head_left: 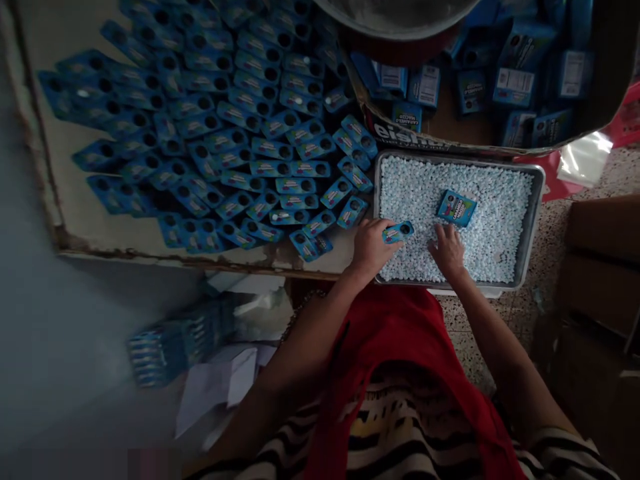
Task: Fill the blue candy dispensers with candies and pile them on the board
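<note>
A metal tray (536, 220) full of small pale candies (480, 257) lies in front of me. Over its left side, my left hand (373, 245) grips a small blue candy box (399, 232), whose top shows a dark round hole. My right hand (449, 248) rests on the candies near the tray's middle, fingers apart, with its fingertips partly down among them. Just beyond those fingers another blue candy box (457, 208) lies flat on the candies, its printed face up.
Many blue boxes (235, 157) with round holes stand packed on the table (60, 220) at left. A cardboard carton (480, 143) of more blue boxes sits behind the tray, beside a large metal bowl (400, 17). Brown cartons (600, 267) are stacked at right.
</note>
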`<state>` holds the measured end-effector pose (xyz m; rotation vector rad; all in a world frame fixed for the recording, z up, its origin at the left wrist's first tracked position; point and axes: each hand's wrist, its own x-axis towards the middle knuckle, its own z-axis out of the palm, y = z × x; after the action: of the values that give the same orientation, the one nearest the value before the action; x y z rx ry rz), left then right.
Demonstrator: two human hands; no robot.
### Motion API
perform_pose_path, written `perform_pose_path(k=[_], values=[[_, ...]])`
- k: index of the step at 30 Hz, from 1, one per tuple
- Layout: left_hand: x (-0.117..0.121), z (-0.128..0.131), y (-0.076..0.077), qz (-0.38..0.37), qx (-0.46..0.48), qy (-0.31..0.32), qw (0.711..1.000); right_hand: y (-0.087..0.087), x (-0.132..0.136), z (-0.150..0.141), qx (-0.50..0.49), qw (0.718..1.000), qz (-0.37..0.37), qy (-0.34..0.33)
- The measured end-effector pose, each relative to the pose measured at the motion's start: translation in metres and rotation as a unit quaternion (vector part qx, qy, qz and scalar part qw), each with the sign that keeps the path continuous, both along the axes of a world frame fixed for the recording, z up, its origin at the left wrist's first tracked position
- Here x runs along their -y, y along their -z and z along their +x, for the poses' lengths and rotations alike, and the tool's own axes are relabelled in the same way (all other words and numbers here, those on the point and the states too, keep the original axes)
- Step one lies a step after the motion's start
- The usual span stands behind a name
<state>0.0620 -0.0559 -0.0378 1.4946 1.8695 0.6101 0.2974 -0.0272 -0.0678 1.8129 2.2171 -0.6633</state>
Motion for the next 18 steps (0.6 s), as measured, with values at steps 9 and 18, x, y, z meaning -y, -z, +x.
perform_pose_path(k=[9, 18], values=[[-0.011, 0.015, -0.007, 0.004, -0.070, 0.084, 0.994, -0.056, -0.034, -0.023, -0.233, 0.972, -0.011, -0.012], [-0.018, 0.013, -0.024, 0.003, -0.057, 0.137, 0.989, -0.094, -0.038, -0.049, -0.190, 0.975, -0.010, -0.115]])
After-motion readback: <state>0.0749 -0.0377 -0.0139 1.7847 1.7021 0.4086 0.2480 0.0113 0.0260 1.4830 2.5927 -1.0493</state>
